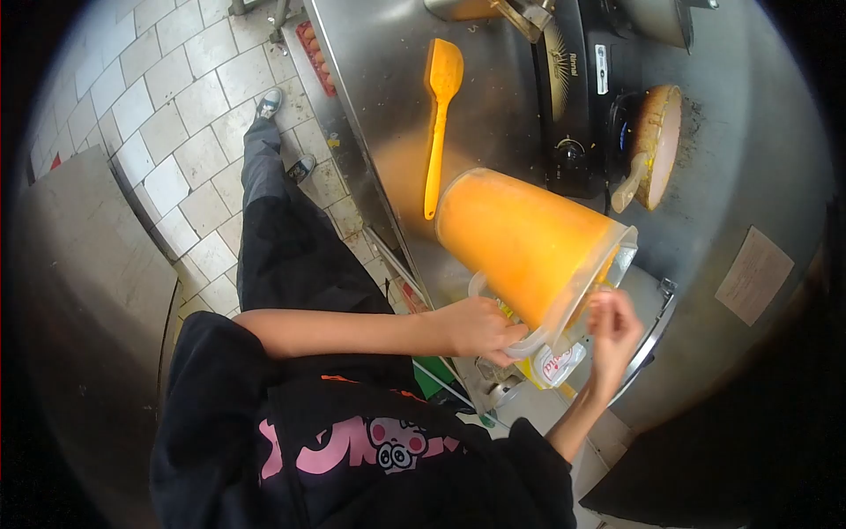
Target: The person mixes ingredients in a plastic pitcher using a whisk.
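Note:
A large clear plastic container full of thick orange liquid stands on the steel counter, appearing slanted in this view. My left hand is closed on its rim on the near side, by a translucent loop that looks like a handle. Over the container's open top, my right hand has its fingers curled together in a pinch, slightly blurred. Whatever it holds there, if anything, cannot be made out. An orange spatula lies flat on the counter beyond the container, touched by neither hand.
A black gas stove with a blue flame bears a stained pan. A metal pot sits farther back. Eggs in a red tray are beyond the counter edge. A yellow-and-white packet lies below the container. Paper hangs on the wall.

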`<state>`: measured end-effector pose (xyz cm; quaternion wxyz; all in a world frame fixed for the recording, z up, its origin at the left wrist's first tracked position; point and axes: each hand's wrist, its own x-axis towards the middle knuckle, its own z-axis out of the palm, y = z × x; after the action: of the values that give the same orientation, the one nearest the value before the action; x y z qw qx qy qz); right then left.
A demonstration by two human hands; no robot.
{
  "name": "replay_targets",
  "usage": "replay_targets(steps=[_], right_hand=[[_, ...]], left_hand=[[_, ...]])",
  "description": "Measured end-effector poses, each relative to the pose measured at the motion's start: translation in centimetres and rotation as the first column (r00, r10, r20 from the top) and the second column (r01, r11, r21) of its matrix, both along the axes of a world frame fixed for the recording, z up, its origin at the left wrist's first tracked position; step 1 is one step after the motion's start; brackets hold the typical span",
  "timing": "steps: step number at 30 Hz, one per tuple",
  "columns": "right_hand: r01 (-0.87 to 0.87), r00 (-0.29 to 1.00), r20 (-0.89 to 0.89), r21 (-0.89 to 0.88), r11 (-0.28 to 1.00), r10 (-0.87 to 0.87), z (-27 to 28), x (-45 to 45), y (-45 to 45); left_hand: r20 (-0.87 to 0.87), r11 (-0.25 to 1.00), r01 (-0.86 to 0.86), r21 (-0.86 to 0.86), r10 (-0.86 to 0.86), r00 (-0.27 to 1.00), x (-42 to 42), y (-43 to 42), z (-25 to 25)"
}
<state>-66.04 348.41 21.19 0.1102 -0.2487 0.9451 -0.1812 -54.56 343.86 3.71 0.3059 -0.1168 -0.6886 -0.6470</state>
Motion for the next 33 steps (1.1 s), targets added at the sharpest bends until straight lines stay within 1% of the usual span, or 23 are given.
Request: replay_targets(steps=[1,2,3,5,7,8,9,11,12,13,15,19,21,23,25,27,28,30,31,33], right_hand=[[-0.027,0.992,0.126,0.134,0.991,0.010,-0.3,-0.1,0.2],[-0.064,0.997,0.053,0.139,0.988,0.058,0.9,0.1,0.1],[-0.082,0.997,0.001,0.109,0.991,0.083,2.3,0.3,-0.2],[-0.038,0.997,-0.078,-0.152,0.988,0.027,3.6,1.5,-0.9],[0.012,0.994,-0.110,-0.156,0.988,-0.029,2.6,1.4,-0.5],[-0.020,0.995,-0.101,-0.077,0.997,0.013,2.1,0.7,0.3],[-0.024,0.993,-0.120,-0.085,0.996,0.013,2.2,0.4,0.9],[-0.072,0.996,-0.051,-0.086,0.994,0.068,2.5,0.1,1.5],[-0.107,0.992,-0.077,-0.098,0.989,0.099,3.1,-0.2,1.4],[-0.097,0.992,-0.091,-0.105,0.990,0.088,3.6,0.0,0.9],[-0.024,0.999,0.016,-0.172,0.985,0.028,4.6,0.2,0.2],[-0.066,0.996,0.041,-0.204,0.977,0.076,6.7,-0.1,0.0],[-0.062,0.998,0.015,-0.237,0.969,0.068,7.5,0.0,0.1],[-0.070,0.997,-0.031,-0.288,0.955,0.064,8.1,0.3,0.3],[-0.083,0.997,-0.031,-0.303,0.949,0.078,8.0,0.6,0.6],[-0.036,0.999,-0.031,-0.388,0.921,0.026,7.0,0.5,1.0],[-0.034,0.999,-0.021,-0.390,0.920,0.028,6.6,0.4,1.2],[0.091,0.993,0.113,-0.440,0.893,-0.045,5.5,0.1,1.6],[0.094,0.991,0.128,-0.441,0.892,-0.041,4.5,0.0,1.7],[0.176,0.969,0.231,-0.419,0.891,-0.083,2.0,-0.2,1.6]], left_hand=[[-0.005,1.000,0.000,0.001,0.000,1.000,0.0,-0.3,0.3],[0.012,1.000,-0.014,-0.005,0.015,1.000,0.0,-0.8,0.4],[0.032,1.000,-0.014,-0.004,0.014,0.999,0.4,-0.8,0.5],[0.024,1.000,-0.002,-0.002,0.002,1.000,0.5,-0.4,0.3],[-0.009,1.000,0.015,-0.010,-0.015,1.000,0.3,-0.3,0.3],[0.007,1.000,0.024,-0.005,-0.024,1.000,0.5,-0.4,0.5],[0.025,1.000,0.016,-0.001,-0.016,1.000,0.3,-0.7,0.5],[0.015,1.000,0.018,-0.005,-0.018,1.000,0.2,-1.2,0.8],[0.018,0.999,0.035,-0.002,-0.035,0.999,0.3,-1.3,1.0],[0.005,0.999,0.046,-0.012,-0.046,0.999,0.5,-1.6,1.2],[0.084,0.997,0.050,-0.064,-0.045,0.995,0.6,-2.0,1.7],[0.091,0.994,0.063,-0.086,-0.056,0.994,0.6,-2.0,1.7],[0.097,0.996,0.075,-0.041,-0.070,0.993,0.5,-1.8,1.6],[0.096,0.996,0.078,-0.047,-0.073,0.993,0.6,-1.9,1.9],[0.108,0.996,0.075,-0.053,-0.069,0.992,0.5,-2.0,1.8],[0.090,0.994,0.072,-0.078,-0.065,0.994,0.5,-1.8,1.5],[0.101,0.994,0.070,-0.080,-0.062,0.993,0.5,-1.8,1.5],[0.080,0.996,0.046,-0.073,-0.040,0.996,0.5,-1.8,1.5],[0.095,0.996,0.043,-0.075,-0.036,0.995,0.5,-1.8,1.5],[0.042,0.999,0.052,-0.016,-0.051,0.998,0.4,-1.9,1.7]])
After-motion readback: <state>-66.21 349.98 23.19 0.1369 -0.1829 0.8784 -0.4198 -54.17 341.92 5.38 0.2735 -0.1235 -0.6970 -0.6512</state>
